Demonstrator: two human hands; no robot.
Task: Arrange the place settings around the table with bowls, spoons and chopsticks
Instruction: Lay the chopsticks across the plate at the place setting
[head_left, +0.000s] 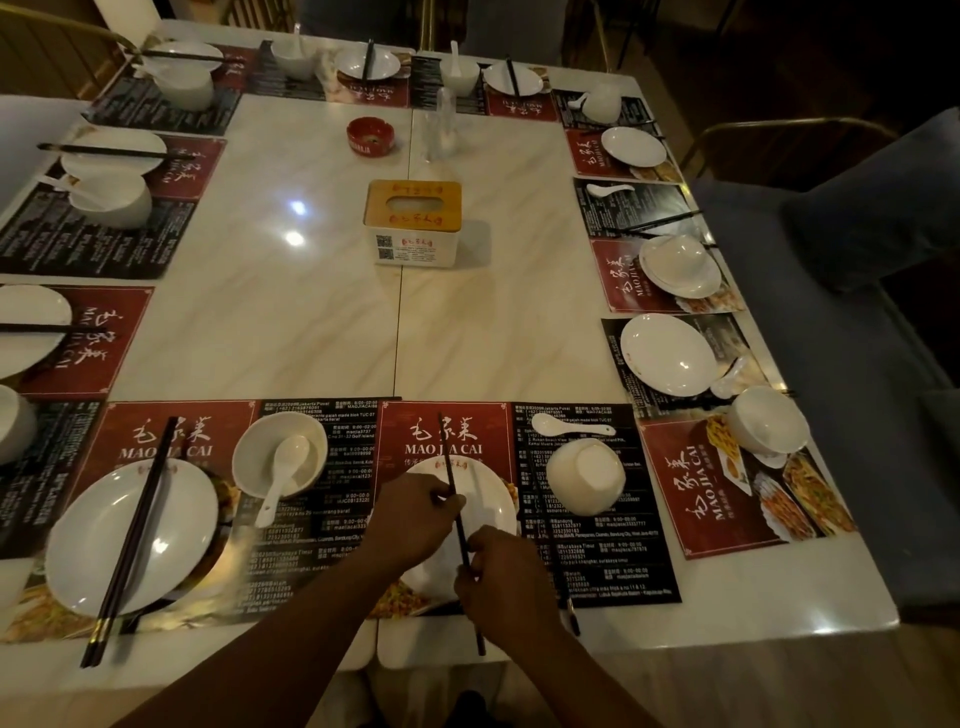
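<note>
Both my hands hold a pair of dark chopsticks (450, 467) over the white plate (493, 499) of the near middle setting. My left hand (415, 514) pinches them near their middle. My right hand (498, 577) grips them lower down. To the right of that plate an upturned white bowl (586, 475) stands on the placemat, with a white spoon (571, 425) lying beyond it. The near left setting has chopsticks (132, 540) across its plate (130, 535) and a spoon (283, 475) in an upright bowl (249, 457).
A tissue box (415, 223) sits in the table's middle, with a red ashtray (369, 136) and a clear glass (440, 124) behind it. On the right side lie plates (667, 353), a stacked bowl (675, 265), an upturned bowl (769, 421) and loose chopsticks (654, 221). Blue chairs (857, 218) stand to the right.
</note>
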